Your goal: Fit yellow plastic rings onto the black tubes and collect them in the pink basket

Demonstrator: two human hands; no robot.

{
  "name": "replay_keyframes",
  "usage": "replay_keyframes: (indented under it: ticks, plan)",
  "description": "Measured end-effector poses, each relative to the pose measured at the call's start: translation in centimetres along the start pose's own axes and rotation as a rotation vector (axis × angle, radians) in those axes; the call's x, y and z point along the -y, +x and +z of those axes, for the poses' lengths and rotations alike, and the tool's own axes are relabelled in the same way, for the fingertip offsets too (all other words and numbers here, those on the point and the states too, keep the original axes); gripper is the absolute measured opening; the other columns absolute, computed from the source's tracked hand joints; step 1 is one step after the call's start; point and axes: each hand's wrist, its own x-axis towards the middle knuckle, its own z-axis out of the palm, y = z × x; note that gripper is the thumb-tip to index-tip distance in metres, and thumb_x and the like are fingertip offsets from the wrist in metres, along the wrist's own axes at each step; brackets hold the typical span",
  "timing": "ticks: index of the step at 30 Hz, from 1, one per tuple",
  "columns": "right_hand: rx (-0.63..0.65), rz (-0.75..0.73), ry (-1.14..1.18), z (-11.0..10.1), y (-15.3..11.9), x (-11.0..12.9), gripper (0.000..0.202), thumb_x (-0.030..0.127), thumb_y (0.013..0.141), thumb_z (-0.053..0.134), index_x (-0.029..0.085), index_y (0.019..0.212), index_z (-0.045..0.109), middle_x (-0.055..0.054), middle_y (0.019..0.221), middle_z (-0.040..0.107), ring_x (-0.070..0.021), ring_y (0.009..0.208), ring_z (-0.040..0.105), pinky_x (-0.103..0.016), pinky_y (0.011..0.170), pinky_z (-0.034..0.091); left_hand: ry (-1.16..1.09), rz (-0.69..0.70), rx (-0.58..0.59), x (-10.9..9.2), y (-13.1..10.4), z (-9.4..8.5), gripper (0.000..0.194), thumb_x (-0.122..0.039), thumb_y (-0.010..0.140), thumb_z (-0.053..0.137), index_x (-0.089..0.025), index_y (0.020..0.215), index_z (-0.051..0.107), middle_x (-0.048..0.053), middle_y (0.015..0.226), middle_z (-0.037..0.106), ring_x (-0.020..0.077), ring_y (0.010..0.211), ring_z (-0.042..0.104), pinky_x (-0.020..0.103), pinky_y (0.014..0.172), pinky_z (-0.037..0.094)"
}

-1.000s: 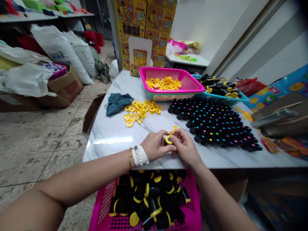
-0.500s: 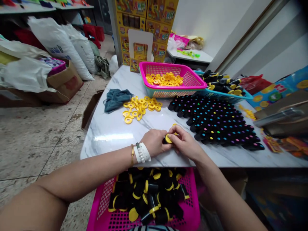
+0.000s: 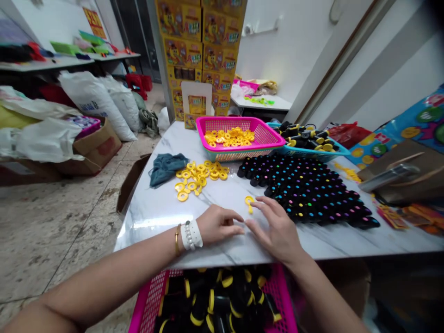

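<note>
My left hand (image 3: 221, 224) is over the marble-look table, thumb and forefinger apart, with nothing visible in it. Facing it, my right hand (image 3: 275, 229) has its fingers spread and holds nothing. Its fingertips are beside a yellow plastic ring with a short tab (image 3: 249, 200) on the tabletop; whether they touch it I cannot tell. Below the table edge, a pink basket (image 3: 289, 305) holds many black cylinders with yellow caps (image 3: 221, 303). To the right stand rows of black pieces with coloured dots (image 3: 305, 189). A loose pile of yellow rings (image 3: 199, 175) lies beyond my left hand.
A dark teal cloth (image 3: 167, 169) lies at the table's left. Behind are a pink basket of yellow rings (image 3: 239, 121) and a blue basket of black-and-yellow pieces (image 3: 333, 155). Stacked yellow boxes (image 3: 201, 51) rise at the back; a brown paper bag (image 3: 402, 171) stands right.
Both hands have let go of the black piece with the yellow cap and moved slightly apart, fingers opened. The yellow ring by the right hand now shows fully. The camera view has tilted upward.
</note>
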Motion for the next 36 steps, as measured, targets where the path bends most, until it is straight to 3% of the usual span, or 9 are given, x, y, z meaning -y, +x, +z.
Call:
replay_keyframes:
  ticks: [3,7,12,16,20,25,30,33,36]
  plan:
    - [0.145,-0.117,-0.213,0.9,0.5,-1.4,0.063,0.050,0.083,0.063,0.016,0.135,0.053,-0.015,0.136,0.056,-0.0352,0.118,0.049,-0.052,0.097,0.043,0.158,-0.141,-0.279,0.4,2.5,-0.8,0.034,-0.035,0.083,0.063,-0.016,0.112,0.065,0.002,0.077,0.071,0.0127,0.062,0.062,0.024,0.065,0.048]
    - [0.186,-0.131,-0.281,1.4,-1.9,-0.9,0.085,0.064,0.078,0.061,0.012,0.143,0.045,-0.017,0.139,0.053,-0.0394,0.120,0.047,-0.055,0.097,0.041,0.411,-0.230,-0.491,0.9,8.2,-2.3,0.043,-0.035,0.078,0.068,-0.015,0.115,0.060,0.004,0.085,0.070,0.0190,0.084,0.066,0.029,0.082,0.049]
    - [0.184,-0.197,-0.210,0.8,-5.0,-0.1,0.104,0.071,0.067,0.066,0.009,0.146,0.038,-0.021,0.141,0.050,-0.0416,0.125,0.043,-0.057,0.100,0.040,0.453,-0.314,-0.531,2.9,14.2,-2.6,0.052,-0.037,0.072,0.073,-0.009,0.114,0.058,0.012,0.094,0.068,0.0248,0.090,0.064,0.034,0.082,0.050]
    - [0.181,-0.300,-0.129,0.7,-6.3,-0.9,0.073,0.038,0.080,0.071,0.009,0.140,0.042,-0.019,0.134,0.055,-0.0353,0.122,0.045,-0.051,0.100,0.044,0.477,-0.299,-0.528,3.6,15.6,-2.5,0.045,-0.041,0.074,0.071,-0.016,0.111,0.064,0.010,0.096,0.067,0.0253,0.093,0.063,0.035,0.084,0.050]
    - [0.180,-0.379,0.030,0.3,-6.2,-1.0,0.042,0.009,0.087,0.058,0.013,0.128,0.051,-0.014,0.116,0.063,-0.0278,0.106,0.052,-0.044,0.089,0.050,0.496,-0.240,-0.473,2.8,13.8,-2.3,0.032,-0.036,0.077,0.067,-0.020,0.105,0.068,0.007,0.092,0.066,0.0224,0.090,0.062,0.032,0.083,0.049]
    - [0.282,-0.329,0.336,-1.0,-5.3,0.2,0.015,0.009,0.090,0.055,0.019,0.098,0.063,-0.006,0.084,0.064,-0.0191,0.078,0.058,-0.032,0.068,0.052,0.471,-0.151,-0.304,0.7,7.1,-0.7,0.024,-0.033,0.070,0.072,-0.018,0.089,0.071,0.004,0.084,0.064,0.0183,0.080,0.060,0.027,0.076,0.048]
    - [0.185,0.126,0.620,-1.4,-3.0,0.3,0.009,0.021,0.087,0.064,0.022,0.096,0.063,-0.002,0.079,0.064,-0.0149,0.071,0.062,-0.028,0.066,0.052,0.373,-0.055,-0.188,-0.2,2.1,0.6,0.030,-0.036,0.074,0.072,-0.017,0.096,0.071,0.004,0.086,0.061,0.0152,0.075,0.057,0.025,0.068,0.044]
    - [0.145,0.395,0.808,-0.6,-0.4,-0.1,0.029,0.030,0.083,0.069,0.020,0.108,0.060,0.000,0.075,0.062,-0.0137,0.062,0.063,-0.027,0.058,0.054,0.424,-0.032,-0.148,0.1,1.9,0.9,0.030,-0.041,0.078,0.069,-0.018,0.097,0.070,0.003,0.083,0.061,0.0151,0.073,0.057,0.025,0.065,0.042]
    - [0.234,0.516,0.927,0.4,1.7,-0.4,0.028,0.035,0.076,0.075,0.018,0.093,0.061,0.002,0.069,0.060,-0.0112,0.052,0.061,-0.023,0.047,0.050,0.451,0.007,-0.140,0.4,2.2,1.0,0.032,-0.048,0.082,0.063,-0.018,0.093,0.070,0.003,0.081,0.062,0.0151,0.071,0.057,0.025,0.063,0.039]
